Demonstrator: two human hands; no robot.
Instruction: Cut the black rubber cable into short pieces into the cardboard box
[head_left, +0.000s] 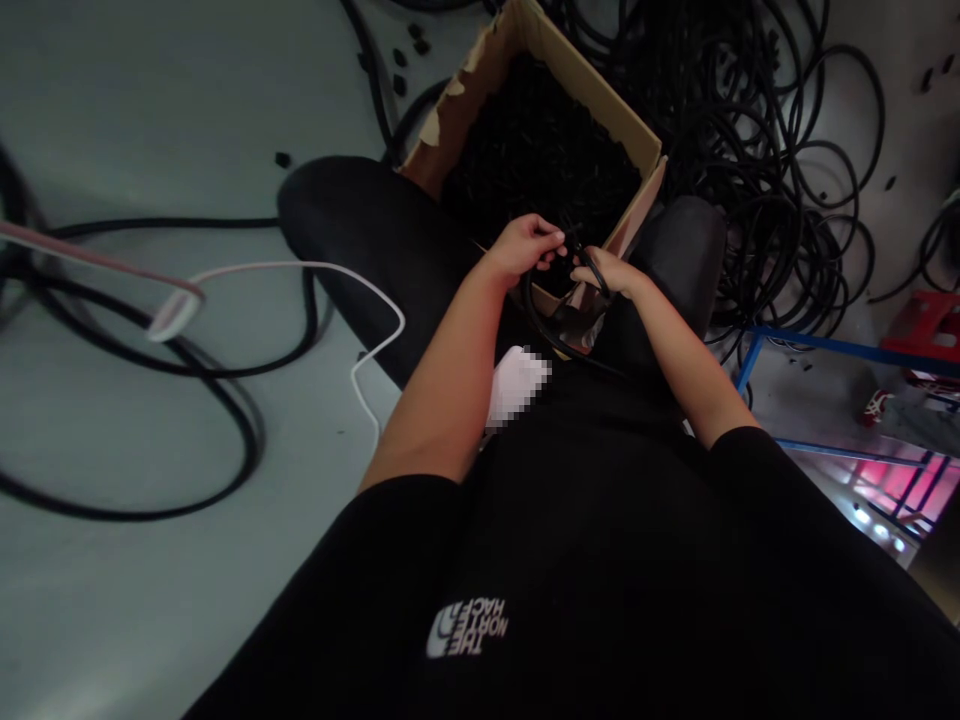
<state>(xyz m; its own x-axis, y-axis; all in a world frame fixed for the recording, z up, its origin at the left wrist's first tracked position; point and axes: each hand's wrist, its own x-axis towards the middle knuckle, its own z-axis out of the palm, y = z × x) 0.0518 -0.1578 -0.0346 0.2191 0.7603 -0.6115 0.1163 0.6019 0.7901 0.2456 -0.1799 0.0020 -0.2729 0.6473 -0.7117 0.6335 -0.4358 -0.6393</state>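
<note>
My left hand (529,246) is closed in a pinch over the near side of a cardboard box (600,90). Something dark and small seems to be at its fingertips, too dim to name. Close beside it, my right hand (607,271) wraps round a black cable (550,338), which bends in a loop below both hands and trails toward my lap. Many small black pieces (540,150) fill the box, which stands between my knees.
A big tangle of black cable (750,130) lies on the floor right of the box. More cable (247,440) curves at the left, near a thin white cord (330,266). A blue metal frame (840,350) and a red plastic object (922,325) are at the right.
</note>
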